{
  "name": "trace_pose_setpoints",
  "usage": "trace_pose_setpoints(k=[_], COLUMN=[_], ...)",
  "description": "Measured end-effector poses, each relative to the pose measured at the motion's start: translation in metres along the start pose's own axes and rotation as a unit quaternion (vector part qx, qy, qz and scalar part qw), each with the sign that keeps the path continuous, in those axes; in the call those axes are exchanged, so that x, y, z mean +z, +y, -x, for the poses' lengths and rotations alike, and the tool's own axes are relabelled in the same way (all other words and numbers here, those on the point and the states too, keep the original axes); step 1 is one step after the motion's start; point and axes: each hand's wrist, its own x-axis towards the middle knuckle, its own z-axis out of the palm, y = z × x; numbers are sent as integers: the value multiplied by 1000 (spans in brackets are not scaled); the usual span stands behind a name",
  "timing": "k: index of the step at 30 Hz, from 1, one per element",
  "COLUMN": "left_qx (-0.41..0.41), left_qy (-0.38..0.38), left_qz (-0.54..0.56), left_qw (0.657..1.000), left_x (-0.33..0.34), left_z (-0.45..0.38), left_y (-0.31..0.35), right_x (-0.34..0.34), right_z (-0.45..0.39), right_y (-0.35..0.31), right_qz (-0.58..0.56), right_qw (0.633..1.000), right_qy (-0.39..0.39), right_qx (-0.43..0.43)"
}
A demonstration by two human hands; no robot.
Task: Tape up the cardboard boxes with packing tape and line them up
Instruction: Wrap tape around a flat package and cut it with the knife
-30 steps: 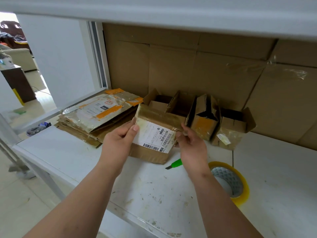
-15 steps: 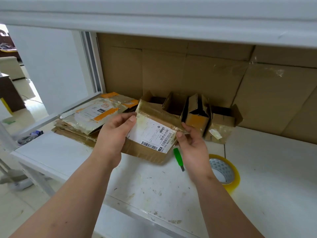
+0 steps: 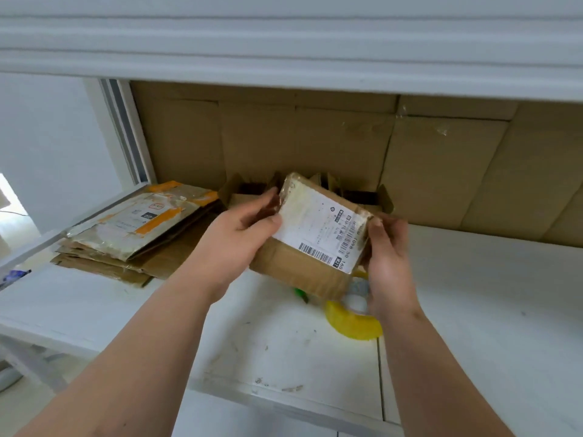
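A small cardboard box (image 3: 303,269) with a white shipping label on its top is held above the white table (image 3: 473,310), tilted toward me. My left hand (image 3: 239,238) grips its left end, thumb on the label. My right hand (image 3: 389,257) grips its right end with curled fingers. Under the box lies a yellow roll of packing tape (image 3: 350,323), partly hidden by my right wrist. A green cutter (image 3: 299,293) peeks out below the box. Behind the held box, open cardboard boxes (image 3: 246,190) stand against the back wall, mostly hidden.
A stack of flattened cardboard boxes (image 3: 135,234) lies at the back left of the table. Brown cardboard sheets (image 3: 347,146) line the wall behind. A white shelf (image 3: 284,42) overhangs the table. The table's left edge drops to the floor.
Both hands have lifted the labelled box higher and to the right, so it now covers the open boxes behind and part of the tape roll. The view has swung left.
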Motion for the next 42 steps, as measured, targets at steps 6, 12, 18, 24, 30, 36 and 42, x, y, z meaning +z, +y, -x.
trace_pose_setpoints(k=[6, 12, 18, 24, 30, 36, 42], left_qx=[5, -54, -105, -142, -116, -137, -165], left_qy=[-64, -52, -79, -111, -130, -154, -159], left_qz=[26, 66, 68, -56, -163, -225, -230], left_qw=[998, 995, 989, 982, 971, 952, 946], left_x=[63, 150, 233, 263, 276, 275, 262], left_z=[-9, -21, -18, -25, -28, -54, -88], left_y=[19, 9, -13, -26, -32, -28, -40], right_x=[-74, -150, -196, -223, -221, -200, -175], right_z=[-11, -23, -35, -50, -63, -92, -121], right_y=[-13, -15, -3, 7, 11, 17, 25], right_qz=[-81, -164, -86, 16, 77, 153, 152], right_qw=[992, 961, 944, 949, 962, 960, 951], right_qy=[67, 110, 110, 70, 11, -34, -116], right_qx=[66, 194, 298, 307, 262, 231, 242])
